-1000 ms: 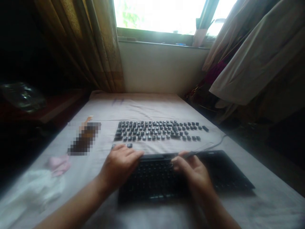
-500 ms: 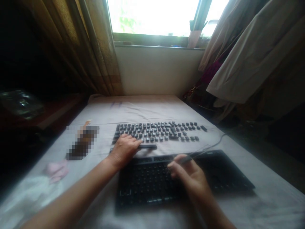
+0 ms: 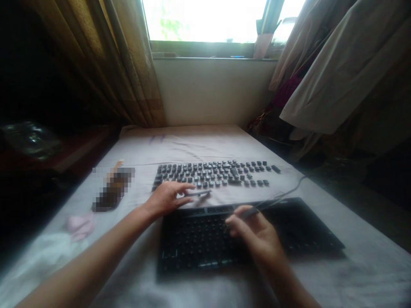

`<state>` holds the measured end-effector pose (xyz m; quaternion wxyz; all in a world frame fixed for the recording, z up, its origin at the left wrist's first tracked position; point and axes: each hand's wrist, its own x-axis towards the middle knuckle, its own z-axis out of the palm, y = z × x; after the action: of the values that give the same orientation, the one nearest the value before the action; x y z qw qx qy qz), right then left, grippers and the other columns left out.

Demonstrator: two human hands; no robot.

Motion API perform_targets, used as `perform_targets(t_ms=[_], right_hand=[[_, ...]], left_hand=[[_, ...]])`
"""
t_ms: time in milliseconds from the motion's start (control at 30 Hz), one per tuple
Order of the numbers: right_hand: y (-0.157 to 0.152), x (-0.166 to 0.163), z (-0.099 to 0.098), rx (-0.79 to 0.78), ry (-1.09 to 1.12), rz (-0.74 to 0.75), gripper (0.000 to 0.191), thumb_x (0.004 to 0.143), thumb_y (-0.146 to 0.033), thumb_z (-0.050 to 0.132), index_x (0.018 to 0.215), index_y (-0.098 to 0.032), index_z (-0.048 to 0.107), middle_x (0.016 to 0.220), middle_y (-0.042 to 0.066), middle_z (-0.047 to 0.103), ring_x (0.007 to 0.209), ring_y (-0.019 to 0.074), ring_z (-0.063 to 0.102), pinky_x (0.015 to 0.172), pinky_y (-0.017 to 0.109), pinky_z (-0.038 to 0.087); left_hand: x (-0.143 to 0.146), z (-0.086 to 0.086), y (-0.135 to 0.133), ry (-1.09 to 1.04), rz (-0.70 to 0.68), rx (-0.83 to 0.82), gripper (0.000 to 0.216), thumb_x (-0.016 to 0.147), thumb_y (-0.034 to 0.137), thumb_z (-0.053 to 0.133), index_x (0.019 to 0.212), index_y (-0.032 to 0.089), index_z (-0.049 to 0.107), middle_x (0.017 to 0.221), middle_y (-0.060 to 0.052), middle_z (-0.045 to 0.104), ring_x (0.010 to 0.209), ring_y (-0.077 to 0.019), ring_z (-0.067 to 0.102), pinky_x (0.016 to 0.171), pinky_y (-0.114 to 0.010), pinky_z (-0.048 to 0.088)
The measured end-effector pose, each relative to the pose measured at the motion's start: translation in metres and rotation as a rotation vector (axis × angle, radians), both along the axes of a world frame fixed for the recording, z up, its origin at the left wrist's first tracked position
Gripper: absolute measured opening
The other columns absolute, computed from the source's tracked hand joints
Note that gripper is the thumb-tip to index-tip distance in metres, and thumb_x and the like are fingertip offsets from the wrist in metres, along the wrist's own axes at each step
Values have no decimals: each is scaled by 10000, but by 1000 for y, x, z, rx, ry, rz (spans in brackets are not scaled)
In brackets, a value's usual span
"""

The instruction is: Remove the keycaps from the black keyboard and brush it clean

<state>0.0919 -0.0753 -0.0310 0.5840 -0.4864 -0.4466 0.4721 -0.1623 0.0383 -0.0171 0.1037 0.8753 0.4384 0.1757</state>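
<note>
My left hand [image 3: 168, 197] pinches a long dark spacebar keycap [image 3: 199, 193] between thumb and fingers, just beyond the keyboard's far edge. The bar looks tilted and slightly raised off the sheet. Below lies a black keyboard [image 3: 192, 244] with its keycaps off, leaving rows of bare key posts. Over its middle my right hand [image 3: 253, 229] is closed around a slim dark object [image 3: 249, 212], whose kind I cannot make out. Several loose black keycaps [image 3: 208, 175] lie in rows behind the keyboard, a few of them hidden by my left hand.
A thin cable [image 3: 290, 191] runs from behind the keyboard to the right edge of the sheet-covered surface [image 3: 199, 143]. At left lie a blurred-out object [image 3: 114, 190], a pink cloth [image 3: 80, 226] and a white cloth [image 3: 45, 261]. Clothes [image 3: 321, 85] hang at right.
My left hand has lifted the spacebar's edge and turned it, so it now shows thinner. My right hand stays in place, and the whole view has shifted slightly.
</note>
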Motion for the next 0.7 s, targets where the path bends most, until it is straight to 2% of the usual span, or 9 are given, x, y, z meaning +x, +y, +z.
perform_targets(t_ms=[67,200,433,567,700], right_hand=[[0,0,1,2,7,10,240,759,-359,826,864,-217,663,703,-12,713,567,129,653,581,229,551],[-1,0,5,0,9,22,226,763,-347,825,859,-221,663,695,-19,712,568,120,651,583,215,552],[-3,1,4,9,11,24,218,765,-337,825,866,-221,670,703,-18,718,568,113,652,577,202,549],[-3,1,3,15,14,38,213,770,-341,819,859,-220,669,700,-18,711,570,113,653,574,201,549],[-3,0,6,3,-3,30,221,758,-344,822,848,-218,664,690,-16,696,586,125,653,571,210,550]], left_hand=[[0,-1,-1,-26,-5,-11,323,892,450,641,1188,323,673,934,16,777,779,-124,712,731,-227,532],[0,-2,1,-39,-17,18,197,918,397,609,1033,303,739,957,19,780,832,-117,719,747,-209,531],[2,-3,8,44,63,244,187,940,294,565,963,303,750,921,14,762,774,-125,689,667,-231,494],[5,-6,8,137,80,372,194,944,240,540,937,263,732,915,-11,746,784,-162,665,707,-288,478],[8,-10,6,218,39,427,145,913,179,577,925,242,708,905,-14,733,801,-169,652,739,-304,464]])
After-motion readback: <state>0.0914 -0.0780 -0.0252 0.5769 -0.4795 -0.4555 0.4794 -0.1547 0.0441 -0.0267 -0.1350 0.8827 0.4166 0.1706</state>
